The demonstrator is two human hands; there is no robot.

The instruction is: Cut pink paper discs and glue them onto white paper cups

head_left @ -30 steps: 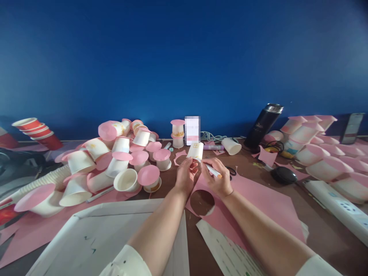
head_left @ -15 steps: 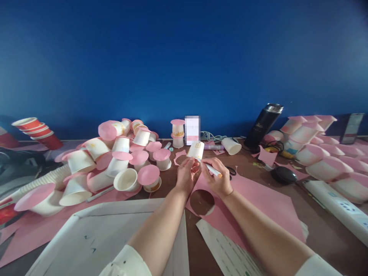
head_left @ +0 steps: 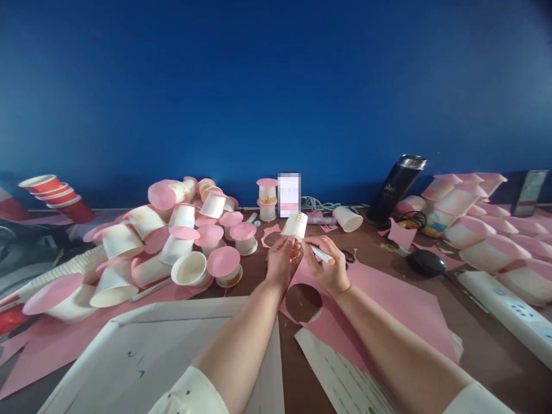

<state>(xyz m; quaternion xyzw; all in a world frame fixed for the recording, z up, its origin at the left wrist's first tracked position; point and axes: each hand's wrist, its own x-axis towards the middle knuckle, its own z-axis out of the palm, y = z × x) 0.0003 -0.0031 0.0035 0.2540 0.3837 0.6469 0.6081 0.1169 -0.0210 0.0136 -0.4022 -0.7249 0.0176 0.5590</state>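
Observation:
Near the middle of the table, my left hand point(head_left: 280, 259) is closed around the lower edge of a white paper cup point(head_left: 295, 224). A yellowish window shape is drawn on the cup's side, and the cup tilts slightly. In my right hand point(head_left: 328, 267) is a white marker point(head_left: 321, 255) with an orange end, its tip side pointing left toward the cup. The exact contact of the tip is hidden by my fingers. Below both hands lies pink paper point(head_left: 379, 305) with a round hole cut in it.
At left is a heap of paper cups with pink discs point(head_left: 223, 263); more capped cups point(head_left: 491, 236) sit at right. A phone point(head_left: 288, 195) stands behind the cup. A black thermos point(head_left: 397, 190), a mouse point(head_left: 426, 262), a power strip point(head_left: 509, 310) and scissors point(head_left: 348, 258) lie to the right.
The cup has turned slightly in my left hand, so its drawn window sits a little farther right. The marker and my right hand have shifted only a little.

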